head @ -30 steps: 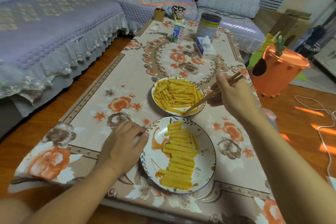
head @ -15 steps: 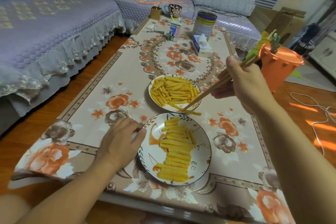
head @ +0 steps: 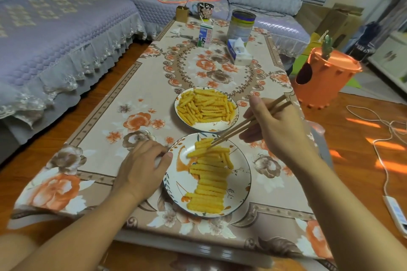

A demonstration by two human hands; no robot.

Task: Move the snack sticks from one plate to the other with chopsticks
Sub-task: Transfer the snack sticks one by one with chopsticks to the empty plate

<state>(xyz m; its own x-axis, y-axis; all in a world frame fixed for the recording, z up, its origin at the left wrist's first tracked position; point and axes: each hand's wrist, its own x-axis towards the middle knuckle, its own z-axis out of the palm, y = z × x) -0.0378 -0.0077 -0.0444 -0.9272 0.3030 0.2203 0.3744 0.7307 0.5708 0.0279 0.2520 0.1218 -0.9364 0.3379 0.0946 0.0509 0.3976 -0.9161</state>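
Two round plates stand on the floral tablecloth. The far plate [head: 222, 126] holds a loose heap of yellow crinkled snack sticks [head: 204, 106]. On the near plate [head: 241, 182] the sticks lie in a neat row [head: 208, 185]. My right hand [head: 278, 126] grips wooden chopsticks [head: 246, 124], whose tips touch a stick [head: 208, 152] lying across the top of that row. My left hand [head: 143, 167] rests on the cloth, its thumb against the near plate's left rim.
At the table's far end stand a milk carton [head: 204, 35], a tin can [head: 241, 25], a tissue pack [head: 239, 51], a cup [head: 204, 10] and a small box [head: 182, 13]. An orange bin [head: 323, 80] stands right of the table. A sofa [head: 59, 22] runs along the left.
My right hand carried a stick from the far plate's front edge over to the near plate, and the chopstick tips now rest on it at the top of the row. The left hand stayed put.
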